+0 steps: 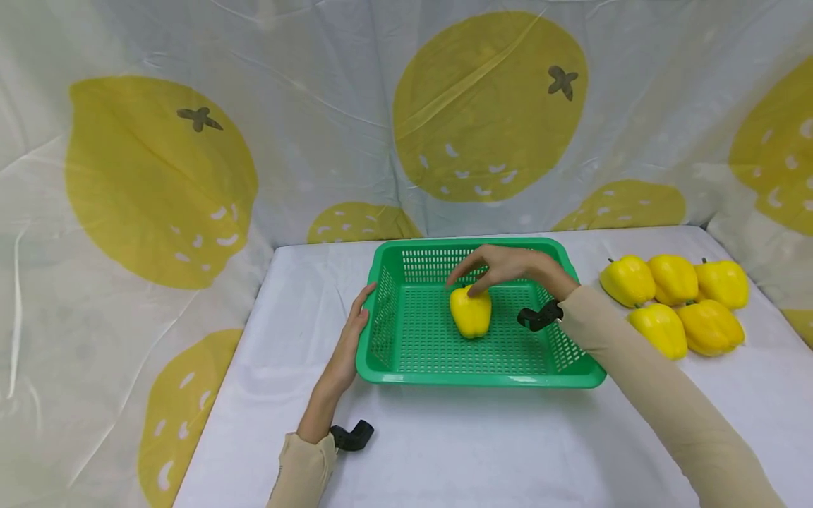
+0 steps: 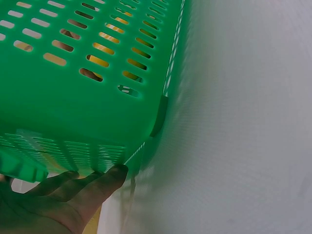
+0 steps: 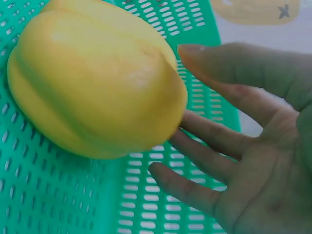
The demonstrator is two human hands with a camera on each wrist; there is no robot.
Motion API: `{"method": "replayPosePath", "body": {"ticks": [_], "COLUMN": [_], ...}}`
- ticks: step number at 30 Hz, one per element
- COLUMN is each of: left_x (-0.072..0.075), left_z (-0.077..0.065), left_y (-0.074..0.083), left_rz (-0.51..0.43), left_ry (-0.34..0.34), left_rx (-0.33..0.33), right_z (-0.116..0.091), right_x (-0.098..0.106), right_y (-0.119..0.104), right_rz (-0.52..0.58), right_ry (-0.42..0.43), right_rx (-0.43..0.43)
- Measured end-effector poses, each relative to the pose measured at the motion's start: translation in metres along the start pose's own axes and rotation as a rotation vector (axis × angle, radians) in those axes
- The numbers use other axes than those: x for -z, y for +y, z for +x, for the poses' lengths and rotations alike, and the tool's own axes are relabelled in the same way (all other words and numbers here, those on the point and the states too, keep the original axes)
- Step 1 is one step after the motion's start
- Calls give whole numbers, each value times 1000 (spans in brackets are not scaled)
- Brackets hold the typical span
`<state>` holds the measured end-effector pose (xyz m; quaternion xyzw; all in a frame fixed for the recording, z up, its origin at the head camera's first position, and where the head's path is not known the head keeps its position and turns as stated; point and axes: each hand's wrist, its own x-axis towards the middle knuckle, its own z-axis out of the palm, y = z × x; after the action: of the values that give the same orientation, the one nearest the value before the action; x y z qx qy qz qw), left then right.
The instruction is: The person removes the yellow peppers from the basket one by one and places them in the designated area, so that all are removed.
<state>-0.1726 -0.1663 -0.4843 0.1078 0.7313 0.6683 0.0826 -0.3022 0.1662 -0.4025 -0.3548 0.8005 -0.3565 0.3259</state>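
A green plastic basket [image 1: 483,379] with slotted walls stands on the white cloth. One yellow bell pepper [image 1: 471,314] lies inside it, on the perforated floor. My right hand [image 1: 502,262] hangs over the basket at the stem end of this pepper. In the right wrist view, the fingers of that hand [image 3: 258,165] are spread and loosely extended beside the pepper [image 3: 92,78], with the thumb just off its edge. Along the basket's left side, my left hand [image 1: 346,346] touches the rim. Its straight fingers [image 2: 97,192] lie against the outer wall in the left wrist view.
Right of the basket, several more yellow bell peppers [image 1: 658,330] lie grouped on the white tablecloth [image 1: 483,451]. A pale curtain [image 1: 324,127] printed with big lemons hangs behind and at the sides. Each wrist wears a black camera mount [image 1: 540,317].
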Motion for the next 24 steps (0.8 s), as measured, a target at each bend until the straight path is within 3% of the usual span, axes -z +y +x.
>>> {"method": "replayPosePath", "body": {"ticks": [7,12,18,24], "left_x": [1,1,1,0], "left_z": [0,-1,0,2], "left_y": [0,1,0,-1], "left_rz": [2,0,-4,3], "left_ry": [3,9,8,1], "left_rx": [-1,3,1,2], "right_z": [-25,-35,-31,-21], "right_x": [4,0,-9,-19], "right_y": [1,-2,-2,1], "right_rz": [15,55,10,-79], "right_ry": [111,128,123,184], "right_rx": [-13,-50,-19,5]}}
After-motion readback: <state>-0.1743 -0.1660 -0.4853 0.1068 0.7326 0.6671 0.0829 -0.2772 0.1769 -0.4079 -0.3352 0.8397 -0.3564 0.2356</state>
